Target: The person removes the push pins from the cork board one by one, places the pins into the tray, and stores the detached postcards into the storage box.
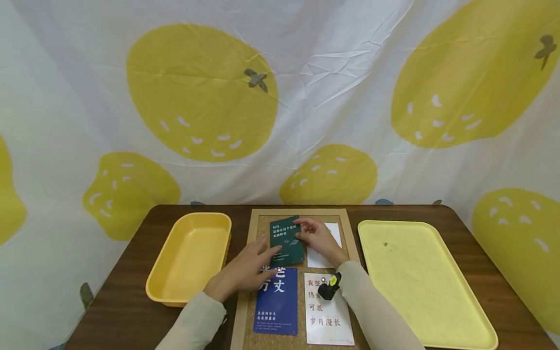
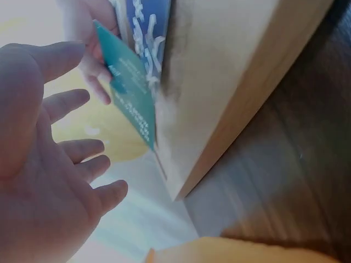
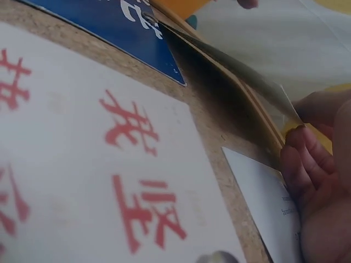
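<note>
A dark green card (image 1: pixel 286 245) with white lettering leans up off a framed corkboard (image 1: pixel 239 321). My right hand (image 1: pixel 321 241) pinches the card's right edge between thumb and fingers; in the right wrist view the card (image 3: pixel 241 68) appears nearly edge-on, lifted above the cork. The left hand (image 1: pixel 242 267) spreads its fingers by the card's lower left side. Its palm and parted fingers hold nothing in the left wrist view. Below lie a blue card (image 1: pixel 276 306) and a white card with red characters (image 1: pixel 325 313). Another white card (image 1: pixel 317 260) is partly hidden behind my right hand.
An orange-yellow basin (image 1: pixel 155 287) stands left of the board, and a pale yellow tray (image 1: pixel 420 272) lies to its right. All rest on a dark wooden table (image 1: pixel 109 301). A fruit-patterned cloth (image 1: pixel 306 97) hangs behind. Small round pin heads mark the lower cards.
</note>
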Action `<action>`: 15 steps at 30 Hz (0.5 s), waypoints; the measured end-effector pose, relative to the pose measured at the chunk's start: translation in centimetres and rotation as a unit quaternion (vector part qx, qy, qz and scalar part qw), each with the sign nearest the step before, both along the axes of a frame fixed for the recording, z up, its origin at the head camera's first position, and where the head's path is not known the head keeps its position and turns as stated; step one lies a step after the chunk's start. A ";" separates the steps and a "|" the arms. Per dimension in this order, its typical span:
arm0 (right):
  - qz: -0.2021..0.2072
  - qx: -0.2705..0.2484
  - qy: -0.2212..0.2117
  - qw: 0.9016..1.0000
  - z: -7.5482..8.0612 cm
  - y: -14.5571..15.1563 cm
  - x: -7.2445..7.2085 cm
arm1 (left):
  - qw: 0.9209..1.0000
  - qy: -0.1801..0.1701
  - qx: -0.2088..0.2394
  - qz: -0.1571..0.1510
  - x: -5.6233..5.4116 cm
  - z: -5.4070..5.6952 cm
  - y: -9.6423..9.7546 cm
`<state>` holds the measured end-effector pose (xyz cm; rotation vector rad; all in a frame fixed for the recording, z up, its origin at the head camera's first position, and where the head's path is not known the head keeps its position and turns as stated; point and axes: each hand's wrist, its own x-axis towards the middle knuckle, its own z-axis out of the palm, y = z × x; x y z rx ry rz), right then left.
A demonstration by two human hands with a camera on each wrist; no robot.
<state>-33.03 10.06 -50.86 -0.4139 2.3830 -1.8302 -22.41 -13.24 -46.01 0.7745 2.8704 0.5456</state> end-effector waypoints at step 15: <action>-0.026 -0.046 -0.045 0.998 0.2 0.1 0.1 | 0.998 0.013 0.030 0.055 2.0 3.0 -3.6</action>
